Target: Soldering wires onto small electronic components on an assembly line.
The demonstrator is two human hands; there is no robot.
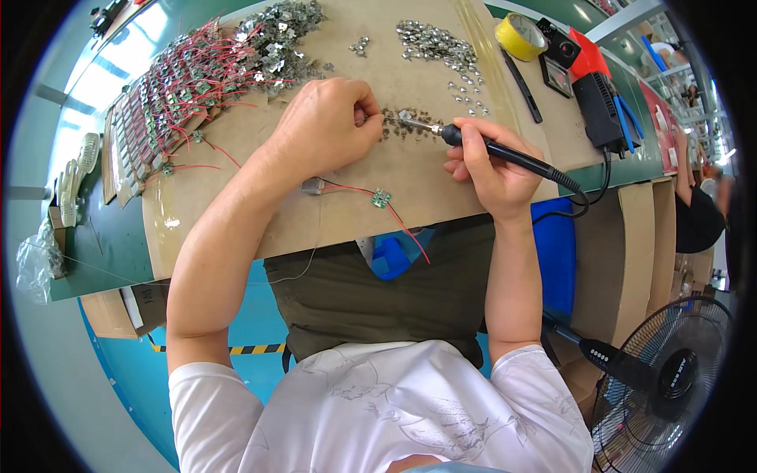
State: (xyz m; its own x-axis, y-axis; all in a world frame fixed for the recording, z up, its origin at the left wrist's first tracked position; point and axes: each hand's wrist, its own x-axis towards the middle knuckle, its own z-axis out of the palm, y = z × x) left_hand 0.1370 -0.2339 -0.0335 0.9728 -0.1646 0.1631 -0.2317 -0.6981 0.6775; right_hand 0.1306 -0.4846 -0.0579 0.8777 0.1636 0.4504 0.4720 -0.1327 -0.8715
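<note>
My right hand grips the black handle of a soldering iron, its metal tip pointing left. The tip reaches close to the fingertips of my left hand, which is pinched shut on thin solder wire. That wire trails from below the hand over the table's edge to the left; its end at the fingers is hidden. Small dark metal pieces lie scattered under the iron. Nearer me, a small green circuit board with red leads lies beside a silvery block, one lead hanging past the edge.
Wired boards are heaped at the left, beside a pile of metal tabs. Shiny small parts lie at the back. Yellow tape, a black pen-like tool and a black soldering station stand right. A fan is lower right.
</note>
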